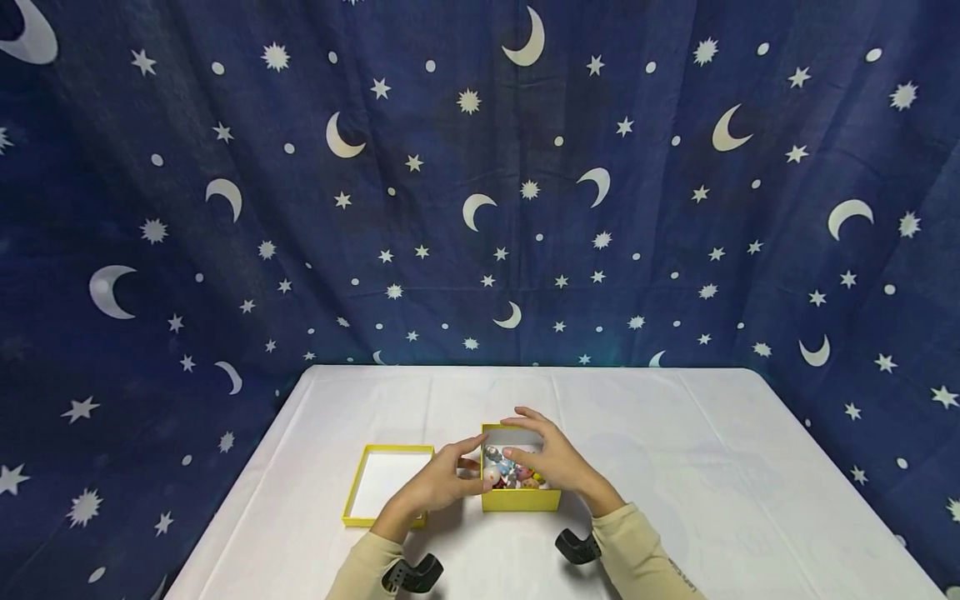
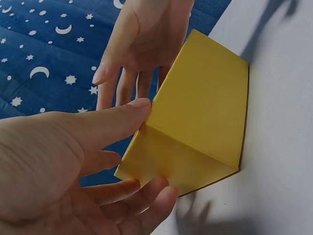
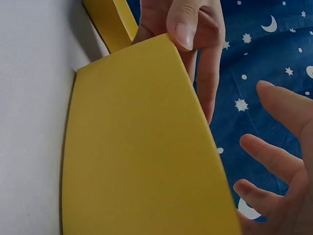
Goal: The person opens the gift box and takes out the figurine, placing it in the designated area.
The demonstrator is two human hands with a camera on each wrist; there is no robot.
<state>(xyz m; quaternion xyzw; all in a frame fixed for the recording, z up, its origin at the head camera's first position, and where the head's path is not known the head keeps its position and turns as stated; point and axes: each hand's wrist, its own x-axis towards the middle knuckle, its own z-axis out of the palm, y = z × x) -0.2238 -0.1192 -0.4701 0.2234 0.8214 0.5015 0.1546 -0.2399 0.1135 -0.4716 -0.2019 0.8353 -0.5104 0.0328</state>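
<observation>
A yellow box (image 1: 521,500) holds several small colourful figures (image 1: 512,473). At its left near corner, my left hand (image 1: 442,479) grips it, the thumb over the rim and the fingers along the side wall; the left wrist view shows this hand (image 2: 73,161) against the box (image 2: 200,103). My right hand (image 1: 558,458) is over the right part of the box, fingers spread and holding nothing. In the right wrist view that hand (image 3: 279,161) is apart from the box wall (image 3: 137,137). The figures are hidden in both wrist views.
Left of the box lies a yellow-edged lid (image 1: 390,479) with its white inside up, partly behind my left forearm. Both stand on a white-covered table (image 1: 675,467). Behind it hangs a dark blue curtain (image 1: 450,233) with moons and stars.
</observation>
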